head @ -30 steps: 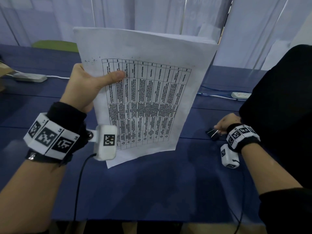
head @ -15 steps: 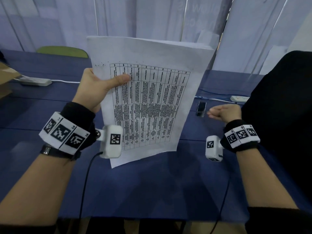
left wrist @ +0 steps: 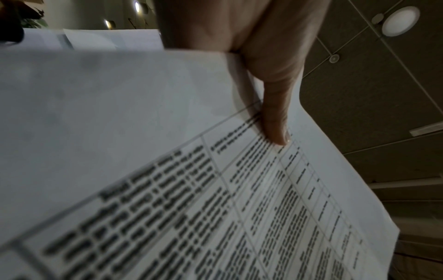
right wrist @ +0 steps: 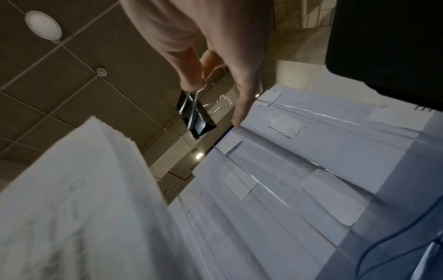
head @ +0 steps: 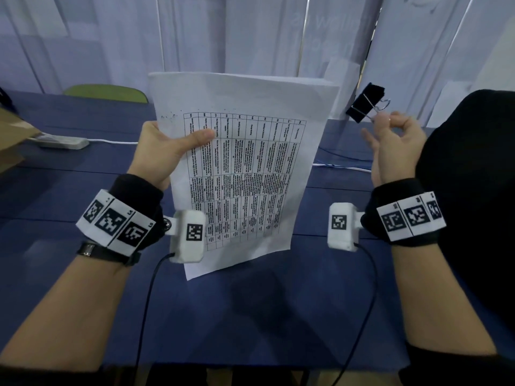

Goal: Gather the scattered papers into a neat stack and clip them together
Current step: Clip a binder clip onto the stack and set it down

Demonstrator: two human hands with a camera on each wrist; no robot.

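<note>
1. The stack of papers (head: pixel 245 174) stands upright above the blue tabletop (head: pixel 250 316), its top sheet showing a printed table.
2. The left hand (head: pixel 164 151) grips the stack's left edge, thumb pressed flat on the front page.
3. The binder clip (head: pixel 363 103), black with wire handles, is in the air just right of the stack's upper corner, apart from it.
4. The right hand (head: pixel 395 143) pinches the clip's handles between thumb and forefinger.

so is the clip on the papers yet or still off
Still off. The right hand pinches the clip by its wire handles, in the air, apart from the top right corner of the papers, which the left hand grips.
</note>
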